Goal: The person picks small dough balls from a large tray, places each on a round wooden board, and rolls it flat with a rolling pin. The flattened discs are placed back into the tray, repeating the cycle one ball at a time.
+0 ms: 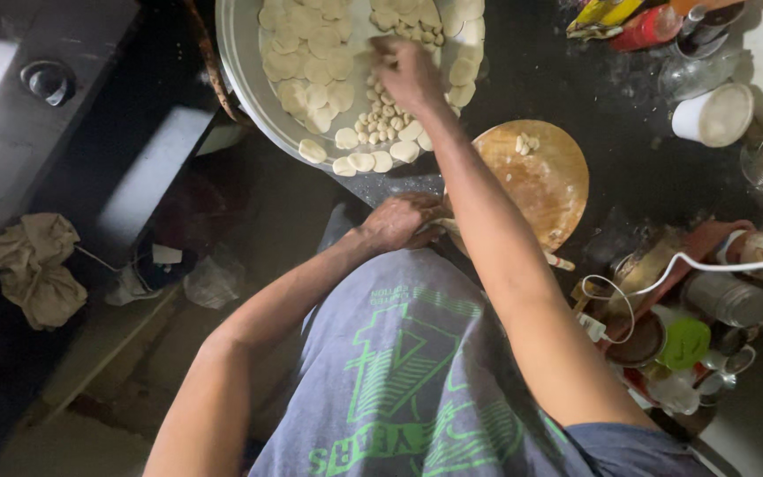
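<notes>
— Closest to cam: grey tee w/ green print (417, 371), filling bottom centre. Far left?

— Crumpled beige cloth (33, 265) on dark ledge, well apart from both arms.

— Left hand (399, 221)?

— Resting at counter edge, just beside round wooden board (540, 181). Fingers curled inward; can't tell what's under them, if anything.

— Up top?

— Big metal tray (240, 62), loaded w/ flat dough discs (311, 62) plus heap of small dough balls (381, 119) near mid.

— Right hand (408, 71)?

— Stretched out over tray, above the small balls. Fingertips bunched together, pointing down at top of heap; looks like pinching a dough piece, but too blurred to confirm.

— Board itself?

— Floured, few small dough bits (527, 143) sitting near its upper part.

— Further right?

— White cup (715, 115) on black counter, then clutter of tins & jars, green lid (686, 343) among them, white cable (708, 263) draped across.
</notes>
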